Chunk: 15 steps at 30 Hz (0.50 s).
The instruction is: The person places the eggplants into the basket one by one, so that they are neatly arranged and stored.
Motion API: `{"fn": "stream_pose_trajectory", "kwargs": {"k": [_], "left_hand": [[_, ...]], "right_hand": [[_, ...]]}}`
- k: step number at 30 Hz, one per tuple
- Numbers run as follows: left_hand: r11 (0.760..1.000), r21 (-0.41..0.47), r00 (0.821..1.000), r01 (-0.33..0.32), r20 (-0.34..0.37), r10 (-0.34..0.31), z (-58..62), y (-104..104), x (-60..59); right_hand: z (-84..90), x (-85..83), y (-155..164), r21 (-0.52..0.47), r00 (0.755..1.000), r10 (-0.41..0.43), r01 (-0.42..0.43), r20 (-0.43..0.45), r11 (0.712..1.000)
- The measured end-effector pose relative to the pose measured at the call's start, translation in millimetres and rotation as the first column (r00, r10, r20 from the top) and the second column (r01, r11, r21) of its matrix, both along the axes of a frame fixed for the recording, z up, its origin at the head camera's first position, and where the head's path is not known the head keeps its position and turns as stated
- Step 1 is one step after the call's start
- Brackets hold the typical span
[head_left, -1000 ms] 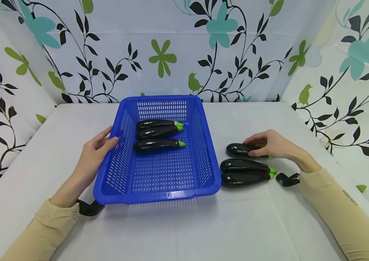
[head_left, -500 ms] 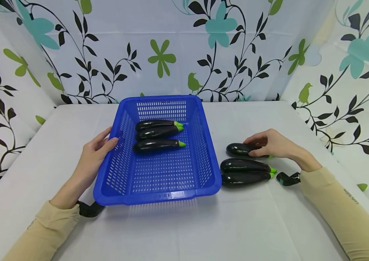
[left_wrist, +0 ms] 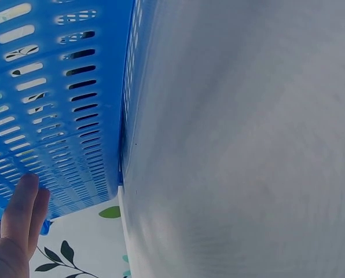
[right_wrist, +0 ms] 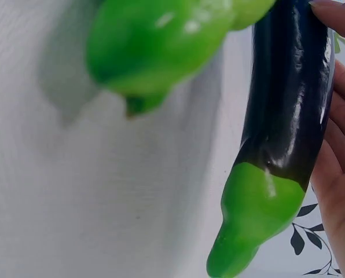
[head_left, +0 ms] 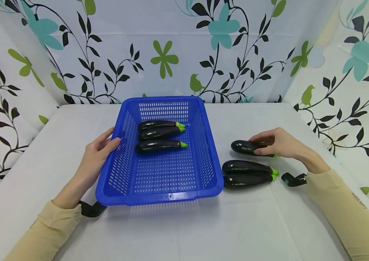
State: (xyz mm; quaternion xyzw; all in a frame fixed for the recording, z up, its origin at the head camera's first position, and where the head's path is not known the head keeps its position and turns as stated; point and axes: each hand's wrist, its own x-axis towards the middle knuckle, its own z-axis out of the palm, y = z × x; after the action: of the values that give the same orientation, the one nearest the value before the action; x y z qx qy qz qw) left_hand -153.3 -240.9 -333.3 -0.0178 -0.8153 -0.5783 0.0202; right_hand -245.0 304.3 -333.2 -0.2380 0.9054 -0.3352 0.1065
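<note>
My left hand [head_left: 97,154] grips the left rim of a blue perforated plastic basket [head_left: 161,197], thumb over the rim. In the left wrist view, its fingers [left_wrist: 21,211] lie along the basket's outer wall. Three glossy dark eggplants with green stems, one an eggplant [head_left: 158,145] nearest me, lie inside toward the back. Right of the basket, my right hand [head_left: 280,143] holds another eggplant [head_left: 241,146] between thumb and fingers; the right wrist view shows this eggplant's [right_wrist: 288,98] green stem end pointing toward the wrist.
Two more eggplants, an upper eggplant [head_left: 246,166] and a lower eggplant [head_left: 247,180], lie side by side against the basket's right side, just in front of my right hand. A white cloth covers the table [head_left: 184,232]. A leaf-patterned curtain [head_left: 171,54] surrounds the back and sides.
My right hand has shifted slightly to the right, and the eggplant in it has moved a little the same way. The left hand and the basket stay in place.
</note>
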Motion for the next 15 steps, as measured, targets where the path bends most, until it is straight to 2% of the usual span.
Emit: {"fn": "stream_pose_trajectory", "kwargs": {"k": [8, 15], "left_hand": [[1.000, 0.011, 1.000, 0.008, -0.003, -0.007, -0.2, 1.2, -1.4], [1.000, -0.002, 1.000, 0.005, -0.002, -0.005, 1.5, 0.3, -0.3]], "right_hand": [[10.4, 7.0, -5.6, -0.036, 1.000, -0.023, 0.023, 0.002, 0.999], [39.0, 7.1, -24.1, -0.057, 0.999, -0.043, 0.044, 0.008, 0.997]]}}
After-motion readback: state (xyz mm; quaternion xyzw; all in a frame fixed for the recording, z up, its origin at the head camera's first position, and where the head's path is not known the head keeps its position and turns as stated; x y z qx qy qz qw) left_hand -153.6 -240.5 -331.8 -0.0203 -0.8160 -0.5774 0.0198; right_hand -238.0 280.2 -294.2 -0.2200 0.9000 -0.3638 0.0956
